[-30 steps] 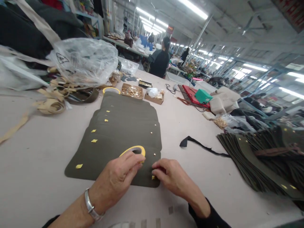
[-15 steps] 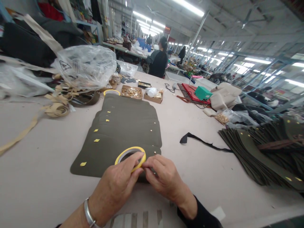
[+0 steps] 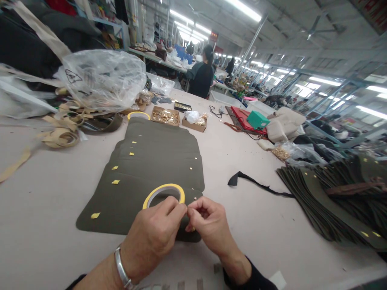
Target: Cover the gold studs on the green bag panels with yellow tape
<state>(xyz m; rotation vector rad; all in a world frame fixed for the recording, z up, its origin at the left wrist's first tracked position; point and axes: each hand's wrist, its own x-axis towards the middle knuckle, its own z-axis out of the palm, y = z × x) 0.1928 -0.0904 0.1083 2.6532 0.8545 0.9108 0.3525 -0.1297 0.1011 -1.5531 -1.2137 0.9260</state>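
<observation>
My left hand (image 3: pixel 159 229) is closed on a roll of yellow tape (image 3: pixel 147 200), gripping its near right rim. Close beside it, my right hand (image 3: pixel 211 223) is pinched, its fingertips almost meeting the left ones; a bit of yellow shows under them, perhaps the tape's end. Both hands are above the near right part of dark olive fabric pieces (image 3: pixel 151 161) laid flat in overlapping layers. Small yellow tape bits (image 3: pixel 115 182) stick along the left side of the pieces. Small metal studs (image 3: pixel 190 168) run down the right side.
Cardboard boxes of gold hardware (image 3: pixel 165 116) and another yellow tape roll (image 3: pixel 138 116) lie beyond the fabric. A black strip (image 3: pixel 260 185) and a stack of olive pieces (image 3: pixel 326 201) are at right. At left are a plastic bag (image 3: pixel 102 80) and coiled beige webbing (image 3: pixel 60 137). A person (image 3: pixel 202 76) sits farther back.
My left hand has turned over the roll, knuckles now up, and the roll has tilted slightly left. My right hand has stayed close by, still pinched. The view has shifted slightly.
</observation>
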